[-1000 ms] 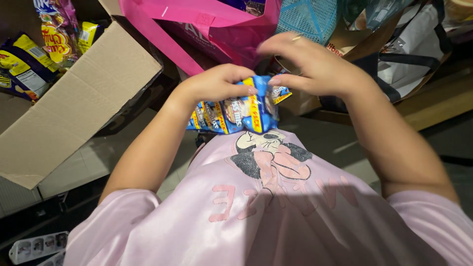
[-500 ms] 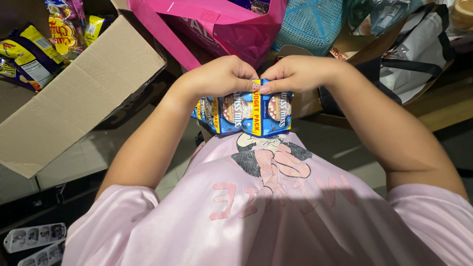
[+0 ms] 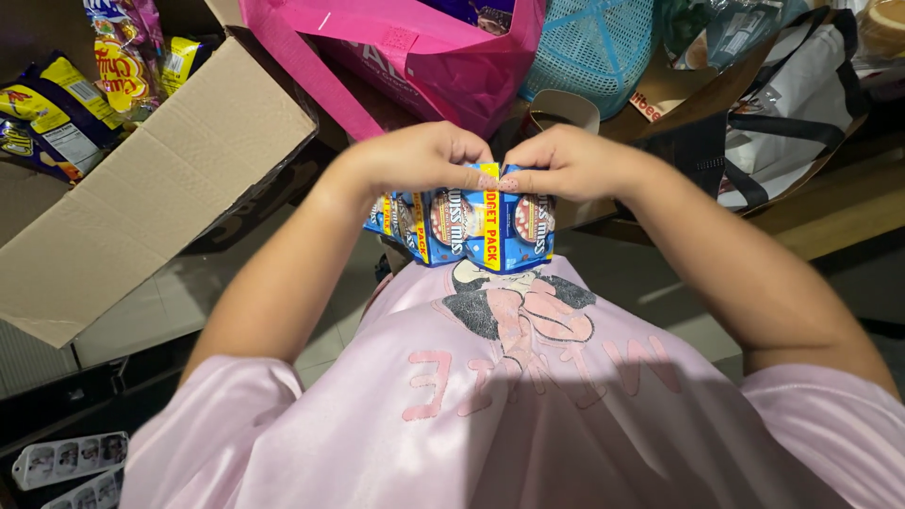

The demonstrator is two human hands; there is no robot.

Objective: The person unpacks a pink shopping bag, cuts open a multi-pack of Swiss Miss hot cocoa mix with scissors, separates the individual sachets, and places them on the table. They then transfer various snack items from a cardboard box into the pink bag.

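A strip of blue drink-mix sachets (image 3: pixel 471 226) with a yellow band hangs in front of my pink shirt. My left hand (image 3: pixel 415 155) pinches its top edge from the left. My right hand (image 3: pixel 566 160) pinches the same top edge from the right, and the fingertips of both hands meet in the middle. The sachets hang down below my fingers, side by side, with the leftmost ones partly hidden behind my left wrist.
An open cardboard box (image 3: pixel 141 188) with snack packets (image 3: pixel 57 104) stands at the left. A pink bag (image 3: pixel 424 47), a teal mesh basket (image 3: pixel 589 42) and a white bag with black straps (image 3: pixel 792 104) lie ahead. White trays (image 3: pixel 66 462) sit at the lower left.
My right hand came down from above and closed on the top of the sachet strip beside my left hand. The strip now hangs straighter and a little lower.
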